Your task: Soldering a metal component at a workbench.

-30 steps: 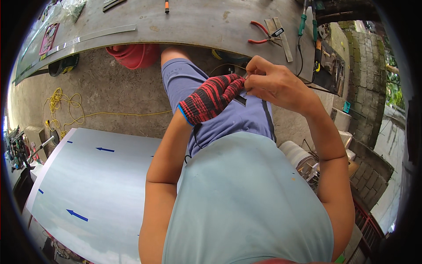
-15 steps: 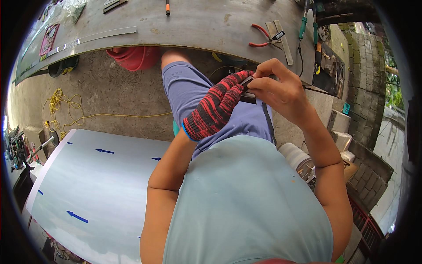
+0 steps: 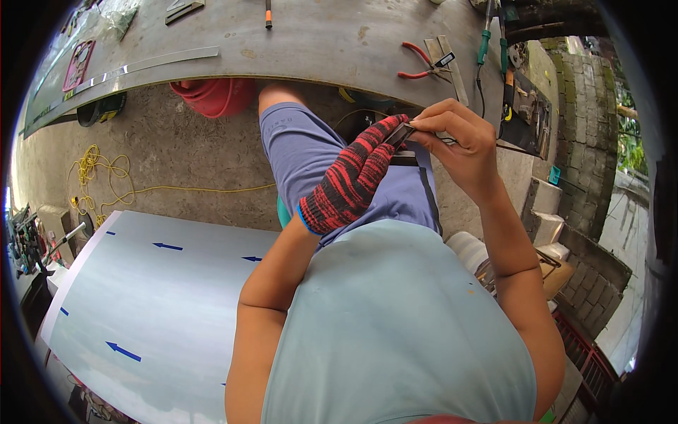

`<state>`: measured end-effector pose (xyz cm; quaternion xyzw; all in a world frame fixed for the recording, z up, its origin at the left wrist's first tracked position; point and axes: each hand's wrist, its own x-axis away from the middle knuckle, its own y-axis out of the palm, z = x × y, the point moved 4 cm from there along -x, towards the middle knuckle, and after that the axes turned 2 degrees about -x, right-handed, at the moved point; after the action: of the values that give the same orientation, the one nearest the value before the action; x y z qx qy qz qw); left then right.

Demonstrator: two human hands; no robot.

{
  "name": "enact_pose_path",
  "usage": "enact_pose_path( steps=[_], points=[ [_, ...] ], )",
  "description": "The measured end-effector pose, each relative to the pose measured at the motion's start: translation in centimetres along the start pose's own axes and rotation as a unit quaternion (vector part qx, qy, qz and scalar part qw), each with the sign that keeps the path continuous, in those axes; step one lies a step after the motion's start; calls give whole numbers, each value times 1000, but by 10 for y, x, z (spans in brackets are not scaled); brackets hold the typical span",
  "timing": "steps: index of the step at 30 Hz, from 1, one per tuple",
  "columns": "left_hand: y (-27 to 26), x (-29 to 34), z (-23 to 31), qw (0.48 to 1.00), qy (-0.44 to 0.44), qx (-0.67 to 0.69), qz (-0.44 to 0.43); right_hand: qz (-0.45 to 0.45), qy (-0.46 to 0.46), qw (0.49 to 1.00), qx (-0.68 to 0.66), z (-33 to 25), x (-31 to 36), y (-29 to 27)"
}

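Note:
My left hand [image 3: 353, 173], in a red and black knit glove with a blue cuff edge, is closed around a small dark metal piece [image 3: 400, 134] over my lap. The glove fingers hide much of it, so its full shape does not show. My bare right hand [image 3: 462, 145] meets it at its upper right end, thumb and forefinger pinched together. Whatever sits between those fingertips is too small to make out. Just under both hands, a dark flat bar [image 3: 405, 160] lies across my blue shorts.
On the metal workbench [image 3: 311, 42] ahead lie red-handled pliers [image 3: 418, 62], flat metal strips [image 3: 452, 74] and a green-handled soldering-iron-like tool [image 3: 484, 46]. Below it stands a red bucket [image 3: 215, 97]. A yellow cord [image 3: 92, 166] trails across the floor. A pale sheet with blue arrows [image 3: 162, 297] is at left.
My right hand has shifted slightly up and right, its fingers now pinched at the piece's end. More of the dark piece shows. My left hand has tilted a little.

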<state>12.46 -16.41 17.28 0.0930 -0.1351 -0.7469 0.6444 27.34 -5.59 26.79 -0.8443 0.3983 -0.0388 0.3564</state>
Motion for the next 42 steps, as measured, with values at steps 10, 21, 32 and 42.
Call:
enact_pose_path(
  steps=[10, 21, 32, 42],
  points=[
    [11, -1, 9, 993, 87, -59, 46, -23, -11, 999, 21, -7, -1, -4],
    [10, 2, 12, 998, 12, 63, 8, -36, -48, 998, 9, -14, -3, -2],
    [8, 1, 0, 999, 27, 15, 8, -28, -47, 998, 17, -14, -1, 1],
    [9, 2, 1, 998, -18, 43, 36, -55, 10, 997, -48, -8, 1, 8]
  ],
)
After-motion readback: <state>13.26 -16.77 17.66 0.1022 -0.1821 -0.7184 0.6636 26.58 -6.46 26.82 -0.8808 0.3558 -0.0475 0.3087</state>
